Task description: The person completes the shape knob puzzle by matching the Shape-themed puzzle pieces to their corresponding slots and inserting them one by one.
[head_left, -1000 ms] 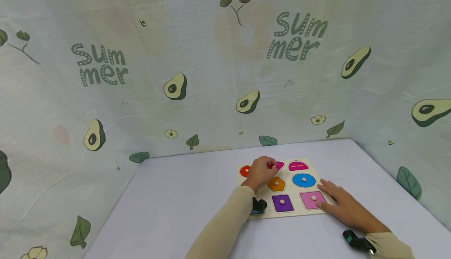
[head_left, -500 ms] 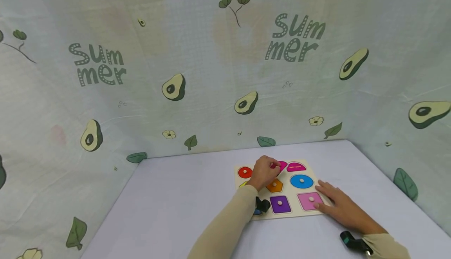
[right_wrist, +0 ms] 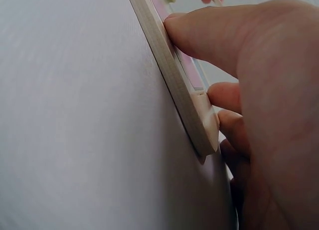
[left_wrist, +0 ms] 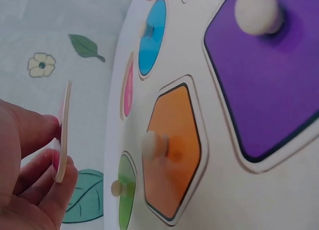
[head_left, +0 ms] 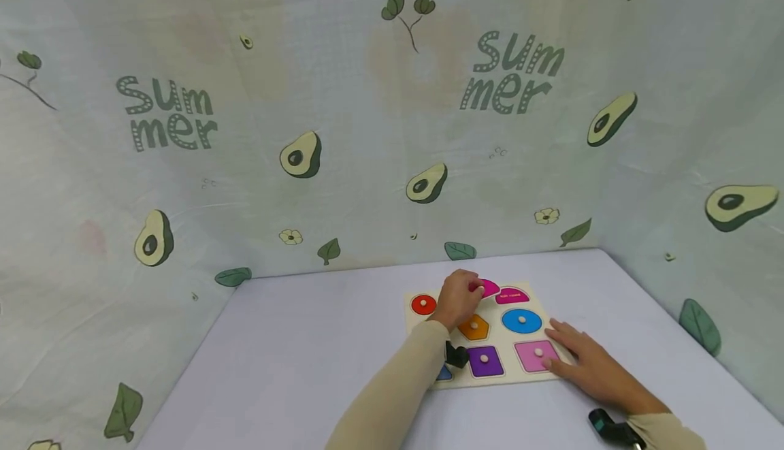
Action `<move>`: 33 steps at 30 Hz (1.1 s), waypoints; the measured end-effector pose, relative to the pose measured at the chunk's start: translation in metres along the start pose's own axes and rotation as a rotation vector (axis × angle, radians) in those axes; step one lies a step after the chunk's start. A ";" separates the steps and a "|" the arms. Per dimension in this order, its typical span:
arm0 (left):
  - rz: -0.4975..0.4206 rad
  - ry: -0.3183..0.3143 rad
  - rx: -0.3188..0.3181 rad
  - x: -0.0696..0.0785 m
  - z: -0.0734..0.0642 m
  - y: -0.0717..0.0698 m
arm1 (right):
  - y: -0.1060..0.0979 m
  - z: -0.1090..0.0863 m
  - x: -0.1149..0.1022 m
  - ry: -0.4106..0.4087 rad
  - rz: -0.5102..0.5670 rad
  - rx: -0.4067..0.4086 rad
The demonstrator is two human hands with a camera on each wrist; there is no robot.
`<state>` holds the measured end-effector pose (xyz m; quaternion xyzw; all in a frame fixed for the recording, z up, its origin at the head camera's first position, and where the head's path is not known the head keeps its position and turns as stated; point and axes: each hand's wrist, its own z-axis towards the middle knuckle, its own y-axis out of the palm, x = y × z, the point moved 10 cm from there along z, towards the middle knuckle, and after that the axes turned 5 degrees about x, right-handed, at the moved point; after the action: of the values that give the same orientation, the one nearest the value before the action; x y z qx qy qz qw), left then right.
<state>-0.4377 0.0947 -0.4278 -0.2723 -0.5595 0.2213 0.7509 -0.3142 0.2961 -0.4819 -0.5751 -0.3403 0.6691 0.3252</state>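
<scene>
My left hand [head_left: 456, 299] pinches a magenta half-round puzzle piece [head_left: 491, 288] above the back of a wooden peg puzzle board [head_left: 484, 380]. In the left wrist view the piece [left_wrist: 65, 132] appears edge-on between thumb and fingers, apart from the board. Just right of it lies the magenta half-round recess [head_left: 512, 295] with lettering. My right hand [head_left: 588, 361] rests on the board's right edge, its thumb on the pink rectangle [head_left: 531, 356]. In the right wrist view the thumb [right_wrist: 199, 33] touches the top near the board's thick side [right_wrist: 172, 73].
Seated in the board are a red circle [head_left: 423, 304], a blue oval [head_left: 522, 320], an orange hexagon [head_left: 474, 328], a purple square [head_left: 485, 362] and a green piece [left_wrist: 127, 187], each with a peg. A white table [head_left: 294, 355] bears the board; a printed cloth [head_left: 361, 96] hangs behind.
The magenta half-round has come up off the board in my left hand and shifted slightly right, uncovering more of the board beneath. My right hand stays on the board's edge.
</scene>
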 end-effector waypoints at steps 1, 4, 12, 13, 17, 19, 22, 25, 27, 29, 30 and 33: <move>0.001 -0.001 0.000 0.000 0.001 -0.001 | 0.000 0.000 0.000 0.006 -0.001 -0.005; 0.010 -0.005 0.004 0.001 0.002 -0.001 | 0.001 0.000 -0.001 0.014 -0.008 -0.010; 0.011 0.007 -0.020 0.004 0.003 0.005 | -0.003 -0.001 -0.004 -0.001 -0.020 0.001; 0.012 0.006 -0.023 0.005 0.003 0.006 | -0.003 -0.001 -0.004 -0.001 -0.021 -0.005; 0.015 -0.003 -0.021 0.006 0.003 0.009 | -0.003 -0.002 -0.004 0.003 -0.015 -0.016; 0.019 -0.013 -0.022 0.006 0.003 0.011 | -0.002 -0.002 -0.003 0.005 -0.008 -0.016; 0.026 -0.031 -0.031 0.006 0.003 0.015 | 0.001 -0.002 0.001 0.017 -0.001 -0.019; 0.038 -0.044 -0.035 0.006 0.003 0.017 | 0.003 -0.001 0.004 0.030 -0.005 -0.027; 0.042 -0.043 -0.032 0.007 0.004 0.017 | 0.003 -0.001 0.004 0.032 -0.012 -0.025; 0.046 -0.039 -0.031 0.008 0.006 0.018 | 0.001 -0.001 0.002 0.029 -0.009 -0.021; 0.047 -0.036 -0.031 0.009 0.006 0.018 | 0.001 0.000 0.002 0.024 -0.008 -0.020; 0.051 -0.028 -0.032 0.011 0.008 0.019 | 0.001 0.000 0.001 0.023 0.000 -0.014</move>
<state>-0.4424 0.1176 -0.4310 -0.2956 -0.5664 0.2353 0.7324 -0.3140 0.2964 -0.4838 -0.5848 -0.3413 0.6601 0.3253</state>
